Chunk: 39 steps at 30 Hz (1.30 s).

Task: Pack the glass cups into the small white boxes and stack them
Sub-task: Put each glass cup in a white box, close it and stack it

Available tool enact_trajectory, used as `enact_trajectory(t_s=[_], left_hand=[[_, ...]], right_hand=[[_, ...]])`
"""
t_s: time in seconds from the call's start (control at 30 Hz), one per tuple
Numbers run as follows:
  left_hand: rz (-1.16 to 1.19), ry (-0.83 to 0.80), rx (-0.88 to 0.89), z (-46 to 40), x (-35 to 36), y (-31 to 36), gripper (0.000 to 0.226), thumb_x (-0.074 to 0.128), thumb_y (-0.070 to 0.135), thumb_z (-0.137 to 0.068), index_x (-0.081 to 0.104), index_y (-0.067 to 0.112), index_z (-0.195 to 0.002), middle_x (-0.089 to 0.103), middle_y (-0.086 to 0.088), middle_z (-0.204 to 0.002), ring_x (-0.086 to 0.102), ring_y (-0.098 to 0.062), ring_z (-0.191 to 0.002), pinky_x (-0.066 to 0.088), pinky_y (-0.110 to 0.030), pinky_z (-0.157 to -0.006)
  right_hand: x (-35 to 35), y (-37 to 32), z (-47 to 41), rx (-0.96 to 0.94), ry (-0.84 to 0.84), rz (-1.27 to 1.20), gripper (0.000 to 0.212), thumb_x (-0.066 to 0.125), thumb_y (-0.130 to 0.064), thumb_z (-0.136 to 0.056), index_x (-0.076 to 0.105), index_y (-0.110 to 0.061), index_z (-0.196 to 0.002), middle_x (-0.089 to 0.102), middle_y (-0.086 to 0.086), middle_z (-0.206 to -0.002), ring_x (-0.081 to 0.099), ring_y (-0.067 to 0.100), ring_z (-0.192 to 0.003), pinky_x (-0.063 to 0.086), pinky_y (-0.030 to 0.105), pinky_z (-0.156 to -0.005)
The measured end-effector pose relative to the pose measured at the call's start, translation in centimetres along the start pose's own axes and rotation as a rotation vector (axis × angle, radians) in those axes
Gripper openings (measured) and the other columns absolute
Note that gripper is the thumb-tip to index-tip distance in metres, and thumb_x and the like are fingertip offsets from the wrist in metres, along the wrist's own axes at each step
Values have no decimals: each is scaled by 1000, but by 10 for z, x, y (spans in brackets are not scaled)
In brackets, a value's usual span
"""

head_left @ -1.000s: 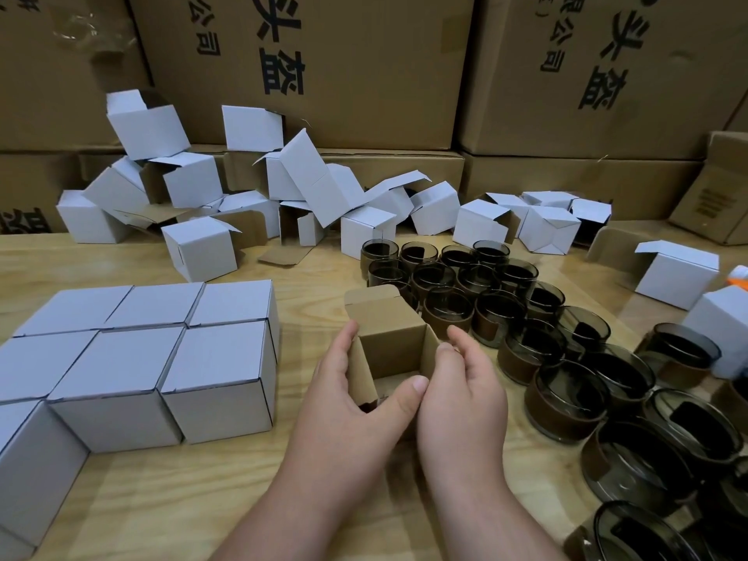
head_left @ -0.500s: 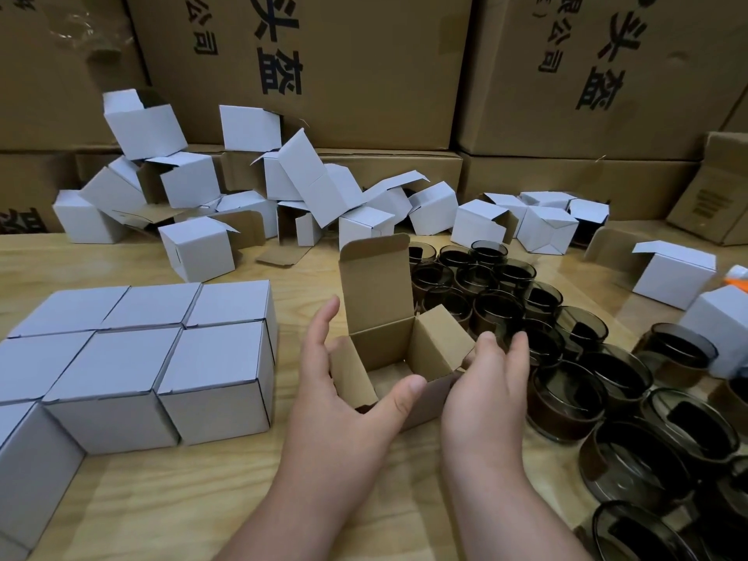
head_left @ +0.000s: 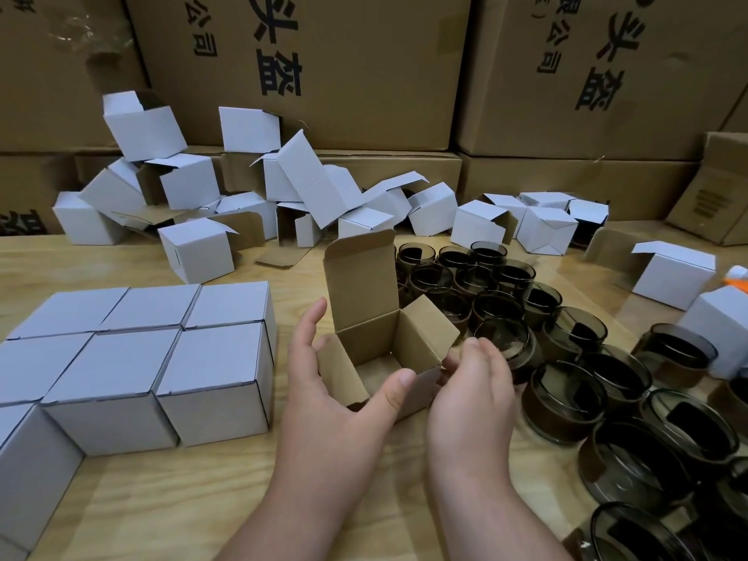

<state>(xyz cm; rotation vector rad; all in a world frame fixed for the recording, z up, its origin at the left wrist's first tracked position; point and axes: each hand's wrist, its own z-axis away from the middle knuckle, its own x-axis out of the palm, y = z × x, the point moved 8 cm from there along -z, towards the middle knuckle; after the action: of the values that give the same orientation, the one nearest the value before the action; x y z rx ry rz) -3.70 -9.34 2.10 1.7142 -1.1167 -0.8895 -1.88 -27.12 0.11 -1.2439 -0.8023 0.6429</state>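
Note:
A small white box (head_left: 376,342) stands open on the wooden table (head_left: 162,500), brown inside, its lid flap upright and side flaps spread. My left hand (head_left: 336,394) holds it at the near left corner, thumb on the front wall, fingers beside the left flap. My right hand (head_left: 473,402) is just right of the box, fingers curled onto a dark glass cup (head_left: 510,338) that looks blurred. Several more dark glass cups (head_left: 566,402) with brown sleeves cover the table to the right.
A block of closed white boxes (head_left: 210,382) stands on the left. Loose, empty white boxes (head_left: 194,253) are piled along the back. Large brown cartons (head_left: 364,74) wall off the rear. An orange and white object (head_left: 736,279) shows at the right edge.
The box's lid flap swung up and the side flaps opened. My right hand left the box's right flap and moved right onto the nearest cup, which has shifted toward the box.

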Motion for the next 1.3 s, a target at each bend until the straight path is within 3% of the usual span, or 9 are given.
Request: enact_trajectory(t_s=[0.13, 0.27, 0.43, 0.67, 0.77, 0.9, 1.03, 1.1, 1.3], left_hand=[[-4, 0, 6, 0, 0, 0, 99, 88, 52, -63, 26, 75, -137, 39, 38, -130, 29, 40, -115, 28, -7, -91], [-3, 1, 1, 0, 1, -1, 100, 84, 54, -60, 26, 74, -138, 41, 36, -131, 30, 39, -117, 28, -7, -92], [-10, -1, -2, 0, 0, -1, 100, 84, 56, -59, 25, 75, -137, 40, 37, -131, 29, 39, -117, 28, -8, -93], [-11, 5, 14, 1, 0, 0, 100, 91, 50, -64, 27, 74, -137, 48, 30, -133, 38, 34, -115, 30, -7, -91], [-5, 7, 24, 1, 0, -3, 99, 92, 41, -69, 27, 74, -137, 44, 34, -131, 33, 38, -114, 28, -5, -91], [-11, 7, 26, 2, 1, -2, 98, 91, 52, -66, 27, 74, -137, 41, 39, -128, 30, 41, -113, 28, 6, -86], [-7, 7, 6, 1, -1, 1, 98, 86, 56, -61, 26, 75, -136, 46, 30, -136, 31, 37, -119, 27, -6, -93], [-3, 7, -3, 1, -1, 1, 98, 84, 56, -60, 26, 75, -137, 49, 24, -139, 32, 34, -121, 28, -5, -93], [-7, 16, 26, 1, 0, 0, 96, 84, 50, -63, 29, 70, -139, 49, 30, -129, 41, 33, -115, 29, 11, -81]], right_hand=[[1, 0, 0, -6, 0, -6, 51, 45, -35, -102, 39, -31, -153, 69, -16, -100, 65, 19, -107, 49, 53, -103], [1, -4, 2, -16, -2, 6, 71, 42, -47, -86, 29, -39, -155, 66, -11, -121, 61, 20, -117, 49, 52, -104], [0, -8, 3, -3, 38, 31, 82, 43, -50, -79, 24, -32, -158, 50, -5, -145, 52, 19, -130, 45, 53, -108], [-6, -21, 8, -36, 70, 63, 85, 50, -37, -78, 15, -48, -155, 61, -14, -128, 67, 14, -104, 55, 52, -93], [-6, -25, 9, -39, 60, 81, 89, 48, -37, -76, 13, -40, -158, 57, -16, -138, 64, 16, -113, 53, 54, -98], [-5, -28, 11, -53, 44, 96, 91, 47, -36, -73, 18, -32, -159, 49, -16, -148, 65, 10, -107, 54, 54, -96], [-5, -28, 10, -53, 36, 116, 89, 46, -36, -73, 23, -26, -158, 50, -15, -149, 65, 10, -107, 54, 54, -96], [-6, -29, 10, -55, 40, 134, 88, 46, -37, -73, 25, -25, -157, 50, -15, -148, 64, 13, -114, 54, 55, -97], [-3, -29, 6, -31, 12, 207, 94, 46, -38, -73, 14, -27, -161, 47, -14, -152, 50, 21, -136, 46, 55, -107]])
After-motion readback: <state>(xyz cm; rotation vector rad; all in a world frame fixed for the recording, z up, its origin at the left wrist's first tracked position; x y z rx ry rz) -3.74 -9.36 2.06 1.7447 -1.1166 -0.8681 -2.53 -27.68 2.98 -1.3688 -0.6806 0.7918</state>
